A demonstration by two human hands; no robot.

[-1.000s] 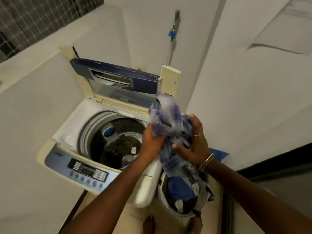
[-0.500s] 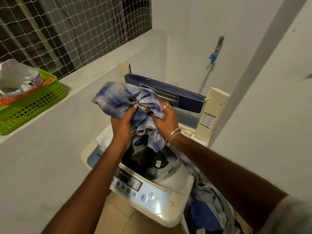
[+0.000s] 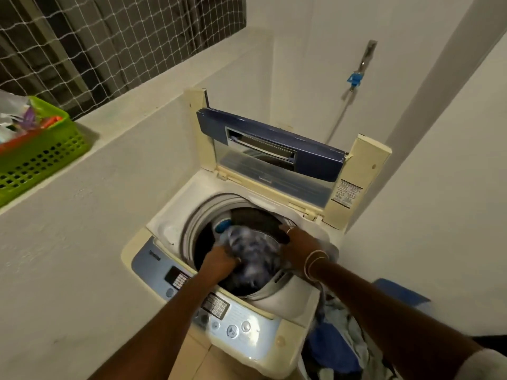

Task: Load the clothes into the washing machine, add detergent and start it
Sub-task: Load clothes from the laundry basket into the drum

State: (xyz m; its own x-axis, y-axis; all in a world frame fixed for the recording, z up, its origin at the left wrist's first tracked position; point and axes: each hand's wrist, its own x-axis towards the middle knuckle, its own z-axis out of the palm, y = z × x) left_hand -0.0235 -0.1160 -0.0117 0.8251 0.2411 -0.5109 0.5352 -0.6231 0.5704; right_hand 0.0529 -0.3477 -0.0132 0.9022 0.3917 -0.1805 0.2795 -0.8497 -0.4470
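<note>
A cream top-loading washing machine (image 3: 170,229) stands in the corner with its blue lid (image 3: 274,144) raised against the wall. Both my hands are down in the round drum opening. A blue checked shirt (image 3: 252,250), blurred by motion, lies bunched between them inside the drum. My left hand (image 3: 219,263) grips its near left side. My right hand (image 3: 299,248), with a ring and bangles, presses on its right side at the drum's rim. Dark clothes show under the shirt. The blue control panel (image 3: 238,325) with buttons runs along the machine's front.
A bucket of more clothes (image 3: 337,341), blue and pale, sits on the floor right of the machine. A green plastic basket (image 3: 35,157) with packets rests on the ledge at left, below a netted window. A tap (image 3: 356,75) with a hose hangs on the back wall.
The checked shirt was lifted from the bucket, carried over the machine, and has now gone down into the drum with both hands on it. The view has shifted left.
</note>
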